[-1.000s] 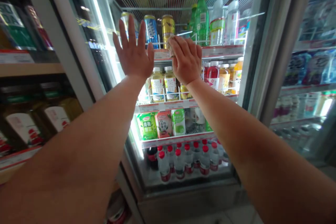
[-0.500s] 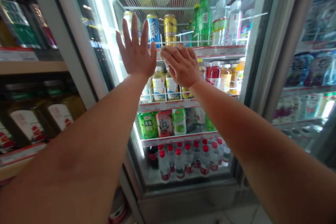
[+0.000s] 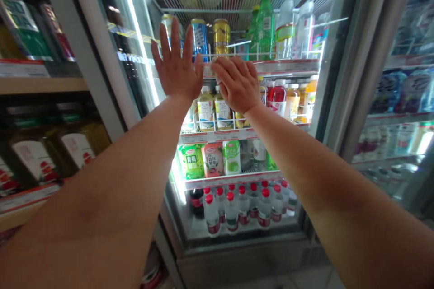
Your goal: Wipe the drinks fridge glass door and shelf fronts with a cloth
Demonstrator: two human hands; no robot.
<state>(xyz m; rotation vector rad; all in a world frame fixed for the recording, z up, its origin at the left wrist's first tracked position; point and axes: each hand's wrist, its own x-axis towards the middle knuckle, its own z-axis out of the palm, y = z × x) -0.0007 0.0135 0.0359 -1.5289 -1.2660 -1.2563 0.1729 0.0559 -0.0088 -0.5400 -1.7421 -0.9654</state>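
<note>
Glass (image 3: 244,156) is clear, reflections bright at left. Left hand (image 3: 179,65) spread, released; right hand (image 3: 239,83) grips pale cloth (image 3: 214,71), mostly hidden beneath it.

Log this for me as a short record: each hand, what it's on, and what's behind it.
left hand: open, fingers spread, apparently flat on the glass door
right hand: fingers together over a pale wad, mostly hidden
upper shelf: blue can, gold can, green bottles
bottom: red-capped bottles, standing
</note>
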